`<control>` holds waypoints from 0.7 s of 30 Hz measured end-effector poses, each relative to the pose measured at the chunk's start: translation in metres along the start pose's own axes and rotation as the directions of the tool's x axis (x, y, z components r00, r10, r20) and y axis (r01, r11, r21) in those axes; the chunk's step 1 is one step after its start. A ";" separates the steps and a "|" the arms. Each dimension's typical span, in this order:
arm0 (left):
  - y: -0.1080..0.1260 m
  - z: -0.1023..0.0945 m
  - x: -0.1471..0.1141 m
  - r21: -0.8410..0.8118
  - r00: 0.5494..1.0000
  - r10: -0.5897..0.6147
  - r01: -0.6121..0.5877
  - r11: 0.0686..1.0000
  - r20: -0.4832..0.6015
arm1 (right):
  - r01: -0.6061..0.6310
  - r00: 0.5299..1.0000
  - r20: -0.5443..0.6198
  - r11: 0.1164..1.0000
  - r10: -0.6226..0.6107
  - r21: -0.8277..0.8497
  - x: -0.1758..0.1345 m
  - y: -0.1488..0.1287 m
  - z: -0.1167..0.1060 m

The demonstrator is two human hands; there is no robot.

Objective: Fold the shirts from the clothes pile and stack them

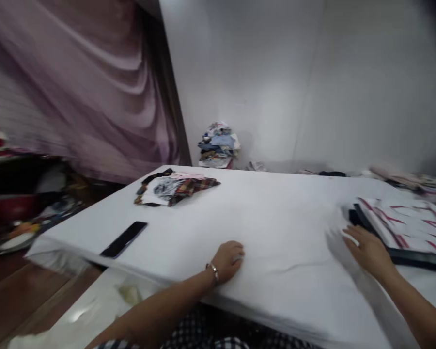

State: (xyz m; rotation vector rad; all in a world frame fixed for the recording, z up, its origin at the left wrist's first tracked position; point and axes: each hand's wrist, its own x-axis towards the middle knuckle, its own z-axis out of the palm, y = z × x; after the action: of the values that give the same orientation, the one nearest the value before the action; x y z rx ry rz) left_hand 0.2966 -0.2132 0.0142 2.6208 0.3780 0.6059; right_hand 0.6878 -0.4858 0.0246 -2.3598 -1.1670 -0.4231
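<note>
My left hand (228, 261), with a bracelet at the wrist, rests on the white-covered table (276, 218) close to its front edge. Its fingers are loosely bent, with a gap between thumb and fingers and nothing seen in them. To the right, my right hand (368, 249) is somewhat blurred and casts a shadow on the white cover. Its thumb and fingers are apart, and no held thing shows. Just beside it lies a stack of folded clothes (417, 223), white with red marks on top and dark cloth beneath; whether the fingers touch it I cannot tell.
A dark phone (124, 239) lies near the table's left front edge. Behind it is a small pile of mixed garments (174, 189). A taller heap of clothes (218, 143) stands by the wall, with more clothing (403, 178) along the right back. A purple curtain (94, 87) hangs left.
</note>
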 end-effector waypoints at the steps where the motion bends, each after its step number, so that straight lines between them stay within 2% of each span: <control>1: 0.001 0.001 -0.001 -0.024 1.000 -0.019 0.019 1.000 0.000 | -0.017 0.996 0.089 0.995 0.008 0.100 -0.003 -0.016 0.010; 3: 0.001 0.003 -0.002 -0.070 0.998 -0.060 0.060 0.996 0.007 | -0.072 0.971 0.240 0.965 0.010 0.252 -0.008 -0.056 0.027; 5: 0.000 0.005 -0.001 -0.126 0.993 -0.118 0.120 0.985 0.023 | -0.083 0.942 0.334 0.932 -0.043 0.353 -0.014 -0.101 0.038; 8: -0.003 0.004 0.003 -0.250 0.962 -0.258 0.272 0.929 0.087 | -0.015 0.892 0.410 0.897 -0.188 0.442 -0.025 -0.163 0.049; 11: -0.013 -0.008 0.007 -0.310 0.893 -0.418 0.450 0.837 0.166 | 0.089 0.850 0.430 0.888 -0.303 0.450 -0.036 -0.201 0.061; 13: -0.025 -0.023 0.008 -0.289 0.866 -0.476 0.500 0.817 0.152 | 0.134 0.847 0.421 0.897 -0.325 0.422 -0.044 -0.210 0.073; 17: -0.063 -0.067 0.006 -0.232 0.843 -0.538 0.525 0.819 0.010 | 0.161 0.894 0.338 0.915 -0.294 0.369 -0.061 -0.207 0.101; 21: -0.110 -0.120 0.009 -0.163 0.766 -0.622 0.601 0.783 -0.163 | 0.175 0.937 0.224 0.915 -0.268 0.362 -0.077 -0.200 0.119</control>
State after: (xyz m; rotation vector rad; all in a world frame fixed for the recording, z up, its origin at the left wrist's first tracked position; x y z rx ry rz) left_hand 0.2299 -0.0728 0.0651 2.1402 1.1824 0.6393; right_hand 0.4893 -0.3680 -0.0566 -2.0327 -1.5105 0.0342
